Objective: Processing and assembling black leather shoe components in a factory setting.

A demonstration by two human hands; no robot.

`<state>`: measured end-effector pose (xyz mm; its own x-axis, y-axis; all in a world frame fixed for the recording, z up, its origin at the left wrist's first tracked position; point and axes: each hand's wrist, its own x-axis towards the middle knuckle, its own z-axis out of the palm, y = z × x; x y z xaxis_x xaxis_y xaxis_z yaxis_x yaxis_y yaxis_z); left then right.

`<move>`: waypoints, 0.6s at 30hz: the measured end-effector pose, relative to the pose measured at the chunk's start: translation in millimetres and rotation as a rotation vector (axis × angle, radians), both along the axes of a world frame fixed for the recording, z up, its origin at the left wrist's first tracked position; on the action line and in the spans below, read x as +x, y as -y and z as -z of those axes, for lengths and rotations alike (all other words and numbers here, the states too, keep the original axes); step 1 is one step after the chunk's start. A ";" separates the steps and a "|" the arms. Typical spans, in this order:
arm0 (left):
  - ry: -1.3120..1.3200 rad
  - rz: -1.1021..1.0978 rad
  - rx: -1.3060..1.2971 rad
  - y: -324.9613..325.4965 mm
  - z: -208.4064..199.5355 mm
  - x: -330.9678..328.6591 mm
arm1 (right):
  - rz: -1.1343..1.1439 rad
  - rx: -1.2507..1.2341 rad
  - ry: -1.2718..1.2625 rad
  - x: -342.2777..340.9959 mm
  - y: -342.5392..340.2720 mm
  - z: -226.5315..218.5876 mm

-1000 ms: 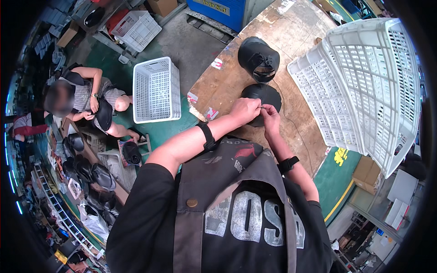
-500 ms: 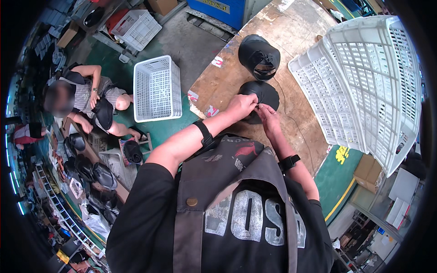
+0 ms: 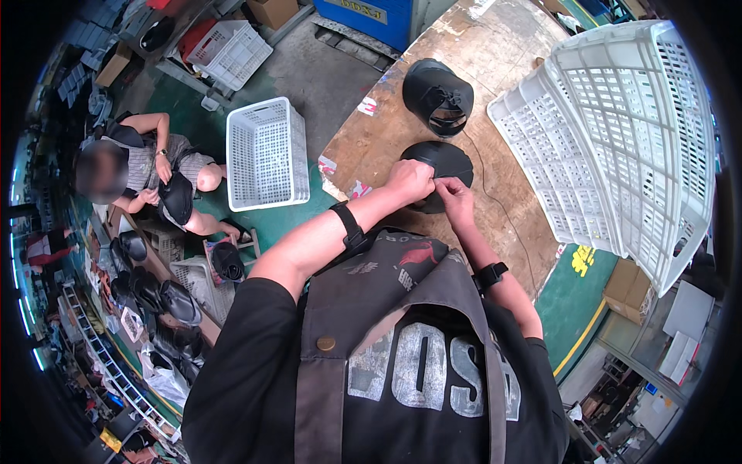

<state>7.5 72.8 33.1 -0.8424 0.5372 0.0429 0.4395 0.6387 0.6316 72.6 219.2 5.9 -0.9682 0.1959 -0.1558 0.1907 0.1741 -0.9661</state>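
A black cap (image 3: 456, 161) lies on the worn wooden table (image 3: 371, 147) in front of me, under both my hands. My left hand (image 3: 412, 182) is closed over the cap's near left part, its fingertips curled inward. Just to the right, my right hand (image 3: 454, 198) makes a pinch at the cap's near edge. Whatever is between its fingertips is too small to tell. A narrow gap separates the two hands. A second black cap (image 3: 437, 99) sits just beyond, its opening turned toward me.
White perforated crates (image 3: 610, 139) lean along the table's right side. An open white basket (image 3: 268, 155) stands on the floor at left. Beyond it a seated co-worker (image 3: 158, 162) handles a black cap. A thin dark cord (image 3: 502, 205) crosses the table. Black caps (image 3: 147, 288) crowd a bench at far left.
My hands have drawn slightly apart; earlier their fingertips met over the cap. The co-worker's hands have shifted on the cap in their lap.
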 end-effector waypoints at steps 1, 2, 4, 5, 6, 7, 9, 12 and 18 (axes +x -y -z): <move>-0.001 -0.001 0.001 -0.5 -0.3 -0.3 | -0.044 0.124 -0.047 -0.8 0.3 -2.5; -0.005 -0.012 -0.011 -1.1 -0.7 -0.4 | -0.045 0.126 -0.047 -2.3 0.6 -4.8; -0.009 -0.024 -0.025 -1.3 0.5 0.0 | -0.049 0.287 0.079 -3.6 0.6 -7.1; -0.004 -0.060 -0.005 -0.5 1.2 -0.8 | -0.051 0.287 0.080 -3.0 0.6 -6.9; -0.001 -0.093 0.017 0.1 0.0 -2.2 | -0.083 0.118 0.131 -1.8 -0.8 -3.7; -0.001 -0.092 0.019 1.4 -1.1 -3.5 | -0.115 -0.053 0.181 -0.6 -1.4 -0.1; 0.080 -0.046 0.079 6.3 -2.7 -5.7 | -0.173 -0.105 0.132 1.7 0.0 7.2; 0.325 -0.094 0.123 13.3 -5.7 -8.6 | -0.243 -0.132 0.083 5.0 0.6 13.5; 0.316 -0.241 0.250 15.9 0.9 -11.8 | -0.255 0.128 0.153 2.7 -5.1 1.8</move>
